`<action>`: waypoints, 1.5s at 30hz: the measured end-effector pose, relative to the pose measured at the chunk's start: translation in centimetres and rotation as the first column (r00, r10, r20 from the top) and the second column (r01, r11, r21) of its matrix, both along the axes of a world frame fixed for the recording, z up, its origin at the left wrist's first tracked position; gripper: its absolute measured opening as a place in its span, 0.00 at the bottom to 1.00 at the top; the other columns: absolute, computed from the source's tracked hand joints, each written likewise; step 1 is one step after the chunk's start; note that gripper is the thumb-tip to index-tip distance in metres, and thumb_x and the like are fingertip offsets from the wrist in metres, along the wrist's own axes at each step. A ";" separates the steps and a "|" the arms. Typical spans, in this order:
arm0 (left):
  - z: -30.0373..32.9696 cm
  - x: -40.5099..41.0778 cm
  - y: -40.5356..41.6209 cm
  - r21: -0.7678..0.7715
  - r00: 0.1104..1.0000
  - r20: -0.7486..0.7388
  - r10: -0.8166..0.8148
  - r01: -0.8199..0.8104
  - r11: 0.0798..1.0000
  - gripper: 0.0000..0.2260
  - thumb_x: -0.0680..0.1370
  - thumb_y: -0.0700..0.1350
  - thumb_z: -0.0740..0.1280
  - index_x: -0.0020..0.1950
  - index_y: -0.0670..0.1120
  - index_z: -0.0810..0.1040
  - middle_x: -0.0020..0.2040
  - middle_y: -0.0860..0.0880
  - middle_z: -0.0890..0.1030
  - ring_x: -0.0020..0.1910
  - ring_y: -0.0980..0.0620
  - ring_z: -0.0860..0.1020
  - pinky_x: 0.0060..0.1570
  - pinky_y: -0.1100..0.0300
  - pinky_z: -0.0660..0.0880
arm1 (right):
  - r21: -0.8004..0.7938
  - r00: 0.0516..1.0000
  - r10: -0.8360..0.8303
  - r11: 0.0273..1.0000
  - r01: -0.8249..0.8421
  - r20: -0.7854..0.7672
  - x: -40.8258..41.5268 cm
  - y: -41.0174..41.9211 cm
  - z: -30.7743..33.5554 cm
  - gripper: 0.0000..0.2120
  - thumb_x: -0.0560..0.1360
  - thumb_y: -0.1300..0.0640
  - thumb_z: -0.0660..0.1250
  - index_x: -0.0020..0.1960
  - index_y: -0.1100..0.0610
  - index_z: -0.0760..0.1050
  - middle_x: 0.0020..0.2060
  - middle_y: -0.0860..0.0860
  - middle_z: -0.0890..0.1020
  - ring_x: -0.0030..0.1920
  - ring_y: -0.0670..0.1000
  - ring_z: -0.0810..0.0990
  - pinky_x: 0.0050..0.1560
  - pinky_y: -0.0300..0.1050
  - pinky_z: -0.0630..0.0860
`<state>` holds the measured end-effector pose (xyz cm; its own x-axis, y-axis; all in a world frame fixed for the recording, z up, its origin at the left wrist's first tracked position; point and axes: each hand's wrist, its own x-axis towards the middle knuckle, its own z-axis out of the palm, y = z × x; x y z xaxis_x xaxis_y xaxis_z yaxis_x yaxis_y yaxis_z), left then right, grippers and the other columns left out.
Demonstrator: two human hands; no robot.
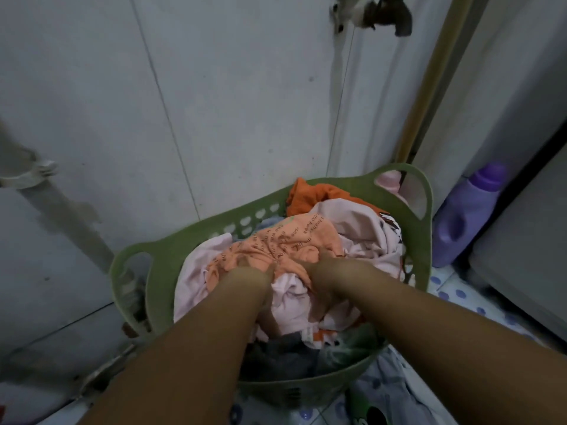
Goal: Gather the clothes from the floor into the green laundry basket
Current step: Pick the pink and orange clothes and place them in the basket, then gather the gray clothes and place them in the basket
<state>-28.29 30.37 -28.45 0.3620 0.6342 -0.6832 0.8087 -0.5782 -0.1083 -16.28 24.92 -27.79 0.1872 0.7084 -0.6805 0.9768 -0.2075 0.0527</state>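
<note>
Reaching down from the near edge of the head view, both bare forearms go into the green laundry basket, which stands on the floor against a pale tiled wall. The left hand presses into a peach garment with dark lettering near the middle of the heap; its fingers sink into the cloth, and whether they are clenched on it or merely pushing cannot be told. The right hand lies just right of it, its fingers buried in the same peach cloth and in the pale pink fabric below, so their state cannot be told either. An orange piece sits at the far side of the basket, and a grey garment lies at its near side between the forearms. More light patterned cloth lies on the floor just near and right of the basket. A purple detergent bottle stands to the right, beside a pale appliance. A tap juts from the wall at far.
</note>
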 end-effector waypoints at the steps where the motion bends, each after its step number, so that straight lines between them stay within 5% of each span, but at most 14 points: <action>1: -0.3 0.4 0.4 0.007 1.000 -0.012 0.008 -0.008 1.000 0.42 0.76 0.56 0.66 0.78 0.43 0.42 0.78 0.37 0.49 0.77 0.38 0.52 0.75 0.47 0.54 | 0.022 1.000 -0.023 1.000 0.023 -0.001 0.1 0.6 -0.8 0.50 0.72 0.49 0.71 0.76 0.43 0.34 0.77 0.57 0.37 0.76 0.65 0.45 0.72 0.64 0.53; 7: -2.2 2.3 2.1 -0.029 0.999 0.016 0.041 -0.041 0.999 0.38 0.77 0.55 0.65 0.78 0.44 0.47 0.78 0.39 0.53 0.76 0.41 0.56 0.74 0.52 0.54 | 0.077 0.992 -0.122 0.989 0.123 -0.020 2.1 4.0 -4.9 0.49 0.72 0.52 0.71 0.75 0.39 0.35 0.75 0.57 0.33 0.74 0.71 0.49 0.68 0.68 0.64; 10: -2.8 1.2 1.1 0.023 0.973 0.120 0.199 -0.203 0.979 0.51 0.72 0.53 0.72 0.77 0.48 0.35 0.78 0.36 0.42 0.76 0.33 0.49 0.73 0.41 0.56 | 0.100 0.990 -0.141 0.985 0.141 -0.007 2.0 3.7 -5.6 0.52 0.69 0.52 0.73 0.73 0.36 0.34 0.75 0.57 0.32 0.74 0.72 0.52 0.66 0.68 0.66; 12: -2.5 0.1 -0.7 0.013 0.982 0.126 0.143 -0.145 0.989 0.51 0.71 0.57 0.71 0.75 0.57 0.30 0.76 0.40 0.31 0.75 0.29 0.41 0.72 0.35 0.56 | 0.114 0.989 -0.148 0.982 0.149 -0.014 1.4 2.1 -5.4 0.54 0.69 0.50 0.73 0.73 0.35 0.33 0.75 0.57 0.31 0.74 0.72 0.52 0.68 0.66 0.65; 16: -0.1 -2.2 -3.5 -0.011 0.994 0.092 0.052 -0.051 0.999 0.53 0.67 0.65 0.71 0.73 0.61 0.30 0.75 0.43 0.28 0.75 0.30 0.41 0.72 0.35 0.54 | 0.129 0.993 -0.108 0.985 0.113 -0.048 0.2 -2.4 -2.7 0.57 0.67 0.50 0.76 0.73 0.36 0.33 0.75 0.58 0.31 0.74 0.69 0.53 0.70 0.62 0.65; 18: 2.2 -2.7 -4.6 -0.050 0.994 0.092 0.050 -0.045 0.998 0.52 0.67 0.67 0.69 0.75 0.59 0.34 0.77 0.44 0.32 0.77 0.34 0.44 0.73 0.38 0.52 | 0.184 0.994 -0.074 0.979 0.086 -0.075 0.2 -4.4 -0.9 0.54 0.67 0.51 0.76 0.75 0.38 0.37 0.77 0.59 0.39 0.74 0.66 0.57 0.70 0.57 0.65; 21: 5.6 -1.4 -6.6 0.027 0.943 0.321 0.090 -0.104 0.994 0.39 0.73 0.63 0.66 0.77 0.49 0.55 0.79 0.43 0.54 0.76 0.41 0.56 0.74 0.48 0.56 | 0.398 0.968 -0.065 0.904 0.159 -0.241 0.4 -7.7 2.1 0.36 0.71 0.51 0.72 0.74 0.47 0.60 0.71 0.54 0.69 0.68 0.56 0.69 0.63 0.41 0.67; 24: 7.1 1.0 -10.2 0.149 0.601 0.798 0.041 -0.263 0.953 0.22 0.76 0.50 0.66 0.69 0.46 0.72 0.70 0.43 0.71 0.70 0.45 0.68 0.67 0.59 0.64 | 0.634 0.888 -0.149 0.650 0.420 -0.436 1.4 -12.5 3.6 0.17 0.75 0.54 0.68 0.63 0.53 0.76 0.60 0.52 0.80 0.61 0.52 0.76 0.56 0.38 0.68; 27: 7.3 3.7 -14.6 -0.059 0.154 0.983 0.099 -0.247 0.967 0.15 0.74 0.39 0.65 0.61 0.43 0.76 0.61 0.42 0.78 0.59 0.45 0.77 0.58 0.64 0.70 | 0.636 0.747 -0.187 0.420 0.648 -0.638 2.7 -16.8 3.1 0.10 0.75 0.62 0.66 0.54 0.56 0.81 0.47 0.50 0.82 0.47 0.47 0.78 0.45 0.34 0.71; 29: 5.8 5.3 -17.6 -0.174 0.075 0.980 0.185 -0.134 0.976 0.15 0.73 0.36 0.65 0.59 0.42 0.77 0.56 0.41 0.80 0.53 0.43 0.80 0.56 0.56 0.75 | 0.579 0.689 -0.259 0.390 0.716 -0.677 3.6 -19.7 1.2 0.10 0.74 0.65 0.65 0.50 0.53 0.81 0.43 0.49 0.81 0.43 0.47 0.75 0.43 0.39 0.71; 33: -0.1 7.2 -22.0 -0.382 0.199 0.902 0.383 -0.046 0.923 0.12 0.75 0.37 0.65 0.59 0.42 0.78 0.57 0.45 0.80 0.53 0.47 0.79 0.50 0.62 0.71 | 0.478 0.663 -0.461 0.462 0.747 -0.590 5.3 -24.5 -4.1 0.09 0.74 0.64 0.66 0.50 0.52 0.80 0.45 0.50 0.79 0.47 0.47 0.75 0.48 0.38 0.68; 38: -8.5 7.2 -23.8 -0.829 0.468 0.408 0.784 -0.170 0.533 0.19 0.80 0.51 0.62 0.66 0.40 0.72 0.63 0.35 0.75 0.64 0.36 0.73 0.50 0.54 0.76 | 0.310 0.580 -0.605 0.497 0.811 -0.546 5.0 -27.3 -10.3 0.12 0.74 0.67 0.63 0.46 0.54 0.81 0.47 0.52 0.80 0.48 0.50 0.77 0.44 0.38 0.72; 41: -13.0 7.0 -24.1 -0.845 0.343 0.291 0.893 -0.346 0.408 0.27 0.79 0.60 0.57 0.67 0.41 0.72 0.69 0.37 0.72 0.68 0.37 0.71 0.68 0.45 0.69 | 0.243 0.503 -0.653 0.451 0.859 -0.567 4.2 -27.1 -13.9 0.13 0.73 0.67 0.63 0.54 0.58 0.81 0.55 0.55 0.82 0.54 0.52 0.79 0.54 0.40 0.72; 45: -16.8 8.2 -24.3 -0.882 0.065 0.192 0.979 -0.427 0.201 0.34 0.71 0.66 0.56 0.66 0.43 0.73 0.66 0.40 0.75 0.64 0.39 0.74 0.66 0.43 0.71 | 0.195 0.498 -0.686 0.473 0.859 -0.531 3.0 -25.2 -18.1 0.12 0.74 0.62 0.64 0.57 0.60 0.77 0.57 0.57 0.80 0.59 0.55 0.77 0.47 0.36 0.66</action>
